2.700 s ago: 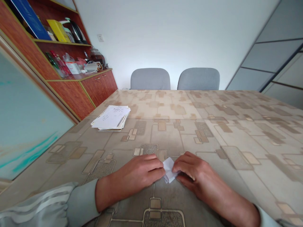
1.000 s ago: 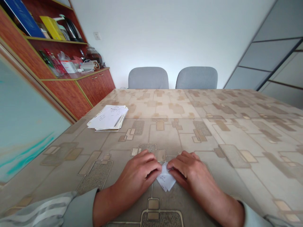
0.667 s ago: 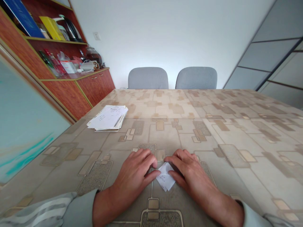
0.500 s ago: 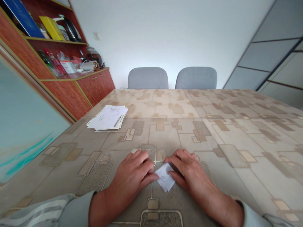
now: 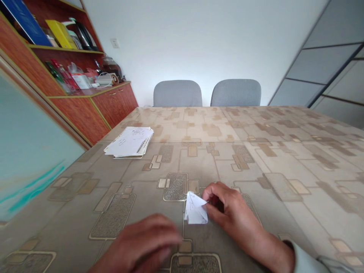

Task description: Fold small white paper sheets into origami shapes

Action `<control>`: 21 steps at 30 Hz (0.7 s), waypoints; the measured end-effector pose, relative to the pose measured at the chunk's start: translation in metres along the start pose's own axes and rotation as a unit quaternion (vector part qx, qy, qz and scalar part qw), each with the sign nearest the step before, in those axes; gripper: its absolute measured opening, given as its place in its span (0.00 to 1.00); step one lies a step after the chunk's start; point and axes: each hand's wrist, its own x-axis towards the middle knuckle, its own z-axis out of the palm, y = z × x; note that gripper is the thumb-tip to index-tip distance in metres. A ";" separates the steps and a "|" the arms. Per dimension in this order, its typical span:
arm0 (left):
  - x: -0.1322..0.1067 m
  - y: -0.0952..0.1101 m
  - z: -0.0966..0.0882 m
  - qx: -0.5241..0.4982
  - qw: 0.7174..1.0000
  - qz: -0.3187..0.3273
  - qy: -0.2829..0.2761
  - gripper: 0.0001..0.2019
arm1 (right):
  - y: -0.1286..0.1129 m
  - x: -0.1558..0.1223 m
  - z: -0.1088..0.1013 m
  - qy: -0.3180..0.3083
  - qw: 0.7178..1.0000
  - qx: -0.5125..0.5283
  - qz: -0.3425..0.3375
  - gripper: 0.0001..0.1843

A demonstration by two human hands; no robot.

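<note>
A small folded piece of white paper [image 5: 195,209] with faint handwriting stands slightly raised from the patterned table. My right hand [image 5: 227,204] pinches its right corner between thumb and index finger. Down and to the left of the paper is my left hand [image 5: 145,240], blurred by motion. Its fingers reach forward with the thumb apart below them, and nothing shows in it. Part of that hand and its wrist fall outside the view.
A stack of paper sheets [image 5: 129,142] lies at the table's [image 5: 182,163] left side. Two grey chairs [image 5: 178,93] stand behind the far edge. At the left, a wooden cabinet [image 5: 113,106] holds bottles, a kettle and boxes.
My left hand has let go of the paper and moved down and left. The paper has turned and lifted on one side in my right hand.
</note>
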 end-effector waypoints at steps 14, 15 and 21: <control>0.071 -0.011 0.040 -0.309 0.918 -0.242 0.057 0.08 | -0.011 0.000 -0.001 0.009 0.998 0.039 0.044 0.12; 0.070 -0.011 0.039 -0.296 0.925 -0.235 0.049 0.08 | -0.013 0.000 -0.002 0.010 0.998 0.039 0.039 0.16; 0.067 -0.006 0.037 -0.304 0.928 -0.202 0.075 0.05 | -0.008 0.000 0.000 -0.007 0.982 0.181 0.058 0.07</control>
